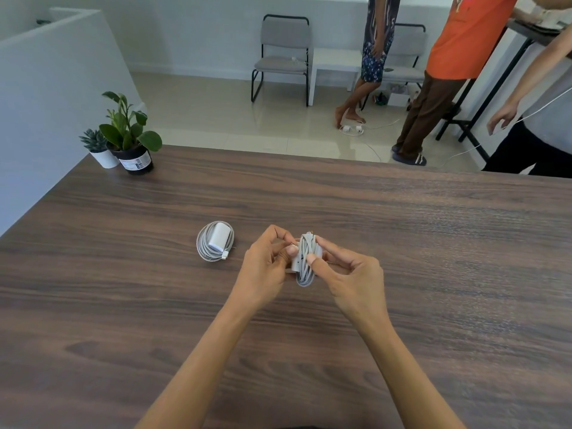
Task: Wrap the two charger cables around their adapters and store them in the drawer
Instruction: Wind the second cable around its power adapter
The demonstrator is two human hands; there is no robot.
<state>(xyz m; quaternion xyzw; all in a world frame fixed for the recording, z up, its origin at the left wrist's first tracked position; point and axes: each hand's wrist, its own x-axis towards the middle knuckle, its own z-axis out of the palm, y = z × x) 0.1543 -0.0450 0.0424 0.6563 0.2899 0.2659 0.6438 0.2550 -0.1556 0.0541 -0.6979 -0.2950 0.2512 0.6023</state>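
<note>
Head view: potted plants (130,134) far-left.

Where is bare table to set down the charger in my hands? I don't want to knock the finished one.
Bare table lies to the right of the right hand, and between the forearms and the near edge. Crowded: left of the left hand, where the wrapped charger lies, and the far-left corner with two potted plants.

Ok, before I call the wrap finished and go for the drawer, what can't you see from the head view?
- Drawer: nowhere in the head view.
- Cable end on the held charger: hidden by the left hand and right hand; tucked or loose, cannot tell.
- Wrapped charger on the table: underside hidden.
</note>
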